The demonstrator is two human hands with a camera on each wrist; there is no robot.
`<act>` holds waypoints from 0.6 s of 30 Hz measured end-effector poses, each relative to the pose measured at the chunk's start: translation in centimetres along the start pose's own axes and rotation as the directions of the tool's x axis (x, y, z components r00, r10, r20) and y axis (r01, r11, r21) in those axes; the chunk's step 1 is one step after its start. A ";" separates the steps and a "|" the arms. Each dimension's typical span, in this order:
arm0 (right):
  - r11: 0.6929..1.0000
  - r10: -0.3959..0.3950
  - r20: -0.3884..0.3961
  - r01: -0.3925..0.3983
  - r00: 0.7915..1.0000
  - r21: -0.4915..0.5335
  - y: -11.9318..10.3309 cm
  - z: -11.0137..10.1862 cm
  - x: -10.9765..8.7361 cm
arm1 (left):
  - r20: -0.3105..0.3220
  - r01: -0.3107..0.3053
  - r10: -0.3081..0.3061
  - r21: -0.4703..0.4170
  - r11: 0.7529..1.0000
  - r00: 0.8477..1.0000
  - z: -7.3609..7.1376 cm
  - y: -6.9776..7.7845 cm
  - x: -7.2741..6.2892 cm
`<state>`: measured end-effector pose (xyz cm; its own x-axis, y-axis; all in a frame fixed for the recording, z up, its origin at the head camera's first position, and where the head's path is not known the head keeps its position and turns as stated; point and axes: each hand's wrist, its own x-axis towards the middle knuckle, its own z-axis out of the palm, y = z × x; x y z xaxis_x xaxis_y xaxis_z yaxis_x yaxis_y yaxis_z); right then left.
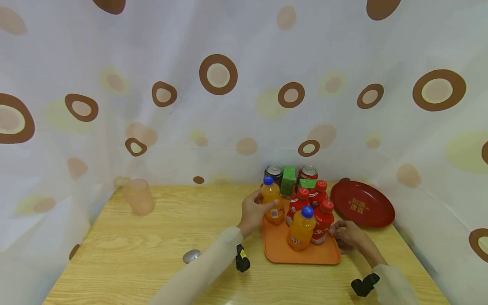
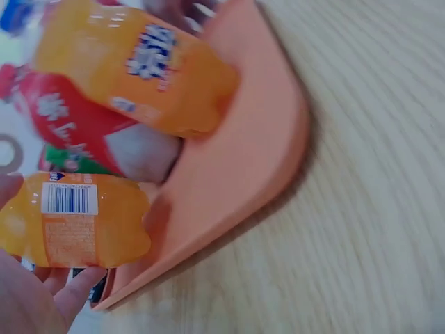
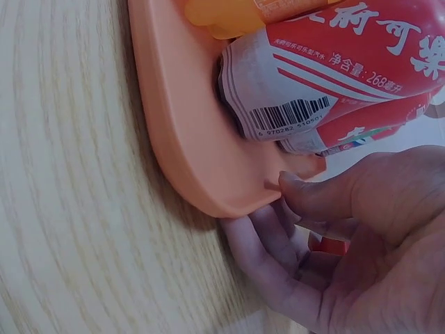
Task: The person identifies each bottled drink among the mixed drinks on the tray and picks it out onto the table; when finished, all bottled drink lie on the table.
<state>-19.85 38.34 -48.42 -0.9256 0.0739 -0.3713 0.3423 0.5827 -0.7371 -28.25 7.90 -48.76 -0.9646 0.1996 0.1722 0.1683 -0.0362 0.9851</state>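
Note:
My left hand (image 1: 251, 213) holds an orange soda bottle (image 1: 270, 194) with a blue cap, thumb in front and fingers behind. The bottle stands upright at the left side of an orange tray (image 1: 280, 248). In the right wrist view, my right hand (image 3: 348, 236) pinches the tray's right rim, thumb over the edge and fingers beneath. A second orange soda bottle (image 1: 301, 231) stands near the tray's front. Several red cola bottles (image 1: 323, 220) with red caps stand close behind it. A green carton (image 1: 287, 180) and two cans (image 1: 308, 171) are at the back.
A dark red round plate (image 1: 362, 205) lies to the right of the tray, near the curtain. A pinkish translucent cup (image 1: 139, 197) stands at the table's far left. A metal spoon (image 1: 191, 255) lies partly hidden by my left forearm. A patterned curtain (image 1: 244, 118) borders the table.

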 end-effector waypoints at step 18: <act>0.999 0.006 0.004 -0.006 1.000 0.038 0.2 -0.9 -0.7 | -0.021 0.077 -0.078 -0.040 0.996 0.997 -6.4 3.5 1.2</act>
<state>-19.23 39.15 -47.81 -0.9229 0.0744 -0.3779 0.3539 0.5511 -0.7557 -30.08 1.78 -45.16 -0.9788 0.1812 0.0950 0.0854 -0.0599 0.9945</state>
